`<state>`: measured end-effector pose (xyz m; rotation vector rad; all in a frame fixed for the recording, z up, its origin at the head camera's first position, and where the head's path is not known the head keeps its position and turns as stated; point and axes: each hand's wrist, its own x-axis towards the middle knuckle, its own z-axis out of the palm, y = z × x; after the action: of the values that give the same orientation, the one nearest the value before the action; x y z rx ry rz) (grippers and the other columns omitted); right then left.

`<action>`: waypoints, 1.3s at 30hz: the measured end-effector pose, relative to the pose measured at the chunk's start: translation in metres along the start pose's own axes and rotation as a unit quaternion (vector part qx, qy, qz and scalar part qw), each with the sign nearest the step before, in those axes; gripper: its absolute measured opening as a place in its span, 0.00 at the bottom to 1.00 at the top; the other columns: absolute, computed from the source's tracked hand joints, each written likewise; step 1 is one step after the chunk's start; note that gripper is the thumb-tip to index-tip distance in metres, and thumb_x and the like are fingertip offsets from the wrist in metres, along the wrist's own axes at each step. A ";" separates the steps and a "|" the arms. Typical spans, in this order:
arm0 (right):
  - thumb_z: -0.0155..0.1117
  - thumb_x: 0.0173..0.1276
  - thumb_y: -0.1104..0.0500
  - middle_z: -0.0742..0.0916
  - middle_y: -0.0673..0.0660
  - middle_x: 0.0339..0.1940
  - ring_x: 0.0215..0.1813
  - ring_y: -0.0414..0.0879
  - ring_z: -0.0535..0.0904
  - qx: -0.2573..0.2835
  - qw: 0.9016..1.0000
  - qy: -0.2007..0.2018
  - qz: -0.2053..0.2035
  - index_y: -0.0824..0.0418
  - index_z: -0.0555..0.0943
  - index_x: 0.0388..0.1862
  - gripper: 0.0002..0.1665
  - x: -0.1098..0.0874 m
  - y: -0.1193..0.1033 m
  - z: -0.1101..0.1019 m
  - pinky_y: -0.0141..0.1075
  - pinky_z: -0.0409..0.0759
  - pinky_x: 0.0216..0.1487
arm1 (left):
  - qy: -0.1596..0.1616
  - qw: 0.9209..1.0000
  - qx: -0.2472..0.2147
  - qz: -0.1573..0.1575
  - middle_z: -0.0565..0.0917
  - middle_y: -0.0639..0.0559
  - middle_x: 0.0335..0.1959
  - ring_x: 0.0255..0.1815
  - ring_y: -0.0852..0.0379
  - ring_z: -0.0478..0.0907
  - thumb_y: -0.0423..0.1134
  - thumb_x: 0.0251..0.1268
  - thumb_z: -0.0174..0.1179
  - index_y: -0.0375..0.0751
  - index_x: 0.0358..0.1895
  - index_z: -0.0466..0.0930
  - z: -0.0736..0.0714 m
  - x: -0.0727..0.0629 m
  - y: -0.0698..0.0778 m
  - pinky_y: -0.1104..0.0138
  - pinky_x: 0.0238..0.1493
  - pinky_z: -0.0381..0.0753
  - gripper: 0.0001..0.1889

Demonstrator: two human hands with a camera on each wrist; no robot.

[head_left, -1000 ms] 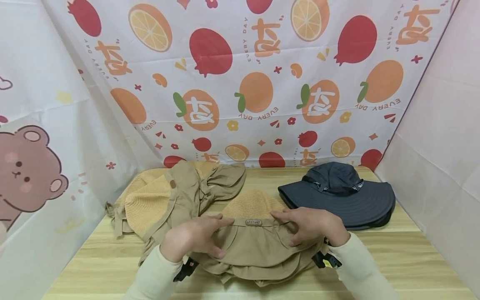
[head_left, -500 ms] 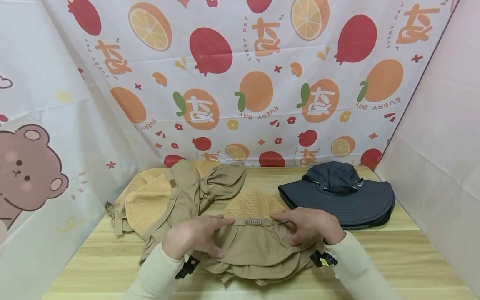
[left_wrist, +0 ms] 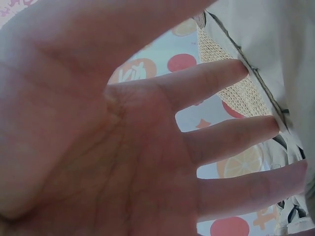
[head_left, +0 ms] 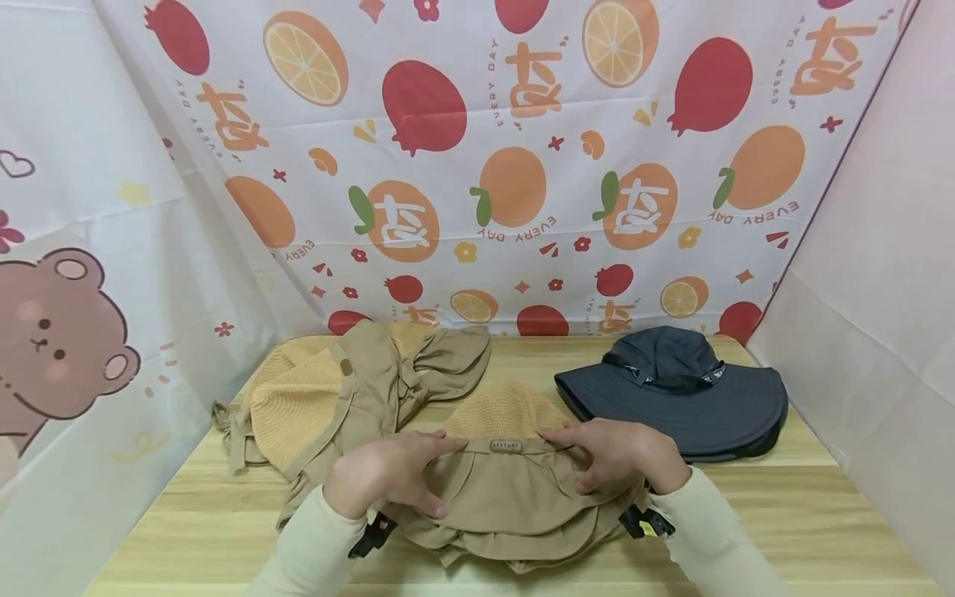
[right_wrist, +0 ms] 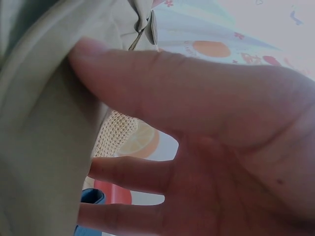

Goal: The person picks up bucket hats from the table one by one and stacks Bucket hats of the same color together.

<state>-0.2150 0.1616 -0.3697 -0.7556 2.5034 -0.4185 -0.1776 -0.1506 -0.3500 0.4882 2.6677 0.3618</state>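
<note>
A beige sun hat (head_left: 513,489) with a woven straw crown and a small label on its band lies front and centre on the table. On its left side rests my left hand (head_left: 394,471), fingers spread at the band and thumb on the brim. My right hand (head_left: 621,452) touches the opposite side in the same way. The left wrist view shows straight left fingers (left_wrist: 231,140) reaching the hat's fabric. In the right wrist view, the right thumb (right_wrist: 128,78) lies against the brim (right_wrist: 44,147), and two straight fingers meet the cloth lower down.
Several overlapping beige and straw hats (head_left: 336,390) lie at the left back. Dark navy wide-brimmed hats (head_left: 675,394), seemingly stacked, sit at the right back. A fruit-print cloth (head_left: 515,249) hangs behind the wooden table (head_left: 806,531), with pale cloth walls on both sides.
The head view has shifted very slightly. Both hands stay in place on the beige sun hat, and the hats have not visibly moved.
</note>
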 end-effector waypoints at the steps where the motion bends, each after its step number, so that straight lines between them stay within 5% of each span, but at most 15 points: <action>1: 0.77 0.64 0.60 0.68 0.62 0.82 0.81 0.59 0.65 0.000 1.000 0.000 0.000 0.45 0.65 0.82 0.50 0.000 0.000 0.000 0.56 0.68 0.76 | 0.000 1.000 0.000 -0.001 0.68 0.40 0.79 0.78 0.37 0.67 0.46 0.46 0.82 0.57 0.77 0.69 0.000 0.000 0.000 0.42 0.77 0.65 0.49; 21: 0.74 0.67 0.59 0.69 0.63 0.81 0.81 0.61 0.66 -0.012 1.000 0.009 -0.018 0.47 0.63 0.83 0.48 -0.005 -0.004 -0.003 0.59 0.68 0.76 | 0.012 1.000 0.006 0.002 0.68 0.39 0.79 0.78 0.36 0.67 0.46 0.47 0.82 0.56 0.77 0.69 0.001 -0.005 0.001 0.42 0.76 0.67 0.49; 39: 0.74 0.67 0.57 0.70 0.63 0.80 0.80 0.60 0.67 -0.027 0.999 0.008 -0.031 0.47 0.63 0.83 0.48 -0.003 -0.001 -0.004 0.58 0.69 0.76 | -0.008 1.000 0.007 0.004 0.65 0.39 0.80 0.79 0.36 0.65 0.47 0.51 0.81 0.55 0.79 0.66 -0.001 -0.002 0.001 0.42 0.77 0.65 0.49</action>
<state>-0.2140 0.1630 -0.3650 -0.8560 2.5210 -0.3802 -0.1767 -0.1509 -0.3479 0.5032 2.6562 0.3400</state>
